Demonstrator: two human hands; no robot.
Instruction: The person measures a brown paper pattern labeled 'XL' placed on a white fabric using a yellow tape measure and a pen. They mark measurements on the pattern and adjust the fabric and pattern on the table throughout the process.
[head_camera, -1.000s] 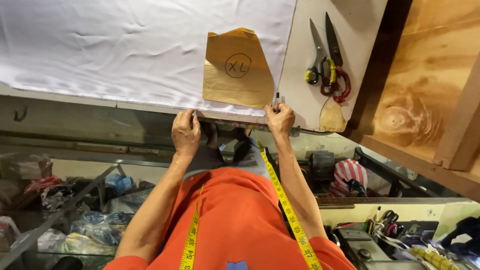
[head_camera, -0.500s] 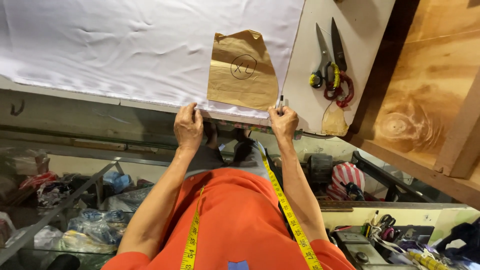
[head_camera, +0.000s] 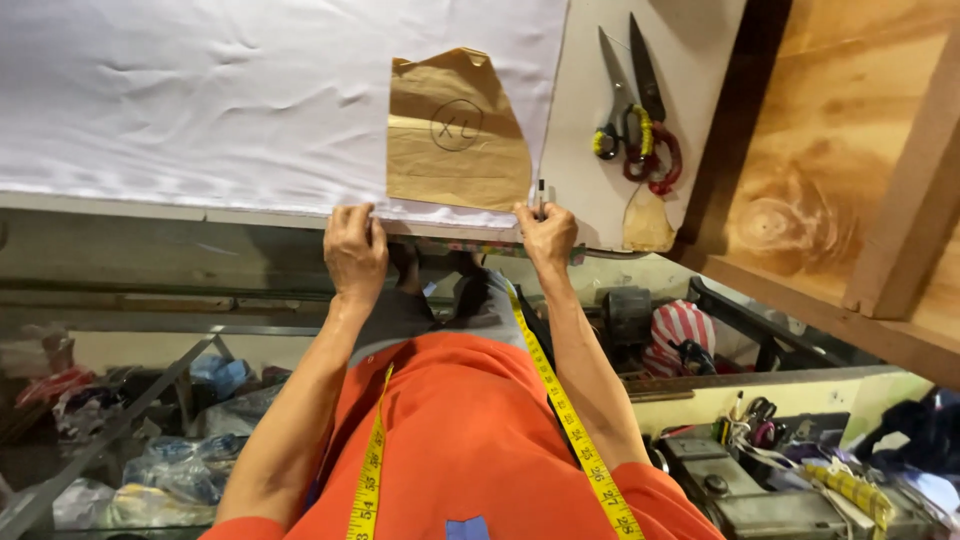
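Head view, looking down over our own chest to the near edge of the desk (head_camera: 590, 150). A sheet of white fabric (head_camera: 220, 100) lies spread flat across most of the desk. On its right end rests a brown paper pattern piece (head_camera: 455, 135), its lower edge close to the fabric's near edge and its right edge close to the fabric's right edge.

Our left hand (head_camera: 355, 250) curls over the near edge of the fabric, just left of the pattern's lower corner, fingers closed on the cloth. Our right hand (head_camera: 547, 235) sits at the fabric's near right corner. It is closed around a slim dark marking tool (head_camera: 541, 192), whose tip points up toward the pattern's lower right corner. Whether this hand also pinches the cloth we cannot tell.

We judge the step in hand to be squaring the fabric edge beneath the pattern, ahead of tracing. The next move, in our judgement, calls for the fabric to lie taut and flat and for the pattern to stay unshifted while the tool meets its edge.

To the right, on bare desk, lie large scissors (head_camera: 630, 110) with wrapped handles. A yellow measuring tape (head_camera: 560, 410) hangs around our neck over an orange shirt (head_camera: 470, 430).
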